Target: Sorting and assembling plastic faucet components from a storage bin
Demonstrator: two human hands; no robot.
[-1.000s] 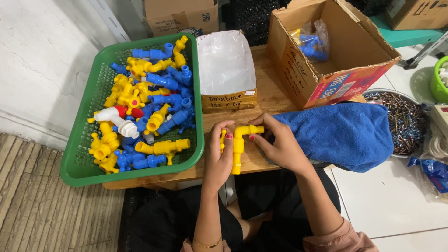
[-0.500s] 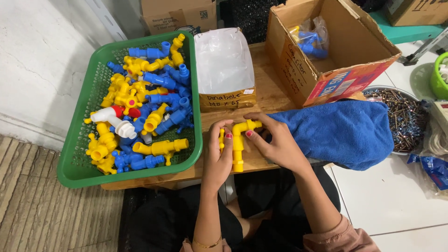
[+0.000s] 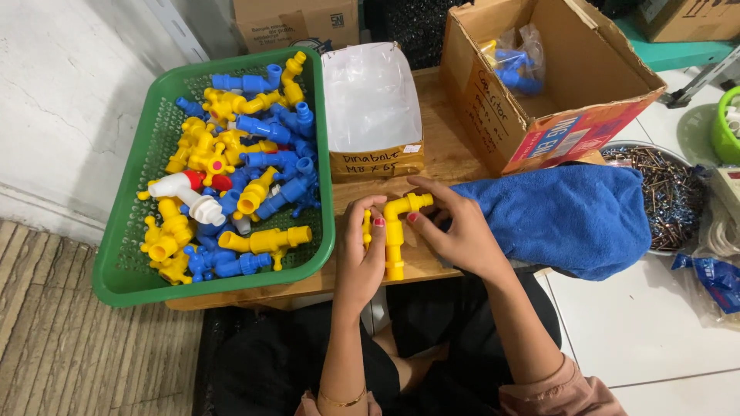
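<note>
A yellow tap (image 3: 395, 235) is held by both hands over the wooden table (image 3: 451, 150), just in front of the person, between the green basket (image 3: 127, 270) and the blue cloth (image 3: 570, 216). The left hand (image 3: 364, 258) is curled round the tap's left side, fingers closed on it, thumb pressed near the body. The right hand (image 3: 455, 231) is closed on the bent spout end, fingertips pinching the elbow from above. The tap is upright-ish, long stem pointing toward the person, spout turned right.

Step in hand, as judged: a part is being fitted or twisted at the tap's top (exact part hidden by fingers). For the next move, a firm left-hand hold is called for while the right turns or presses; alignment of the small piece must be kept.

The basket is filled with blue and yellow taps, one white one (image 3: 181, 192) among them. A small box with a plastic liner (image 3: 370, 100) is just behind the hands; an open carton (image 3: 555, 85) is set behind the cloth; a pan of screws (image 3: 678, 192) lies at right.
</note>
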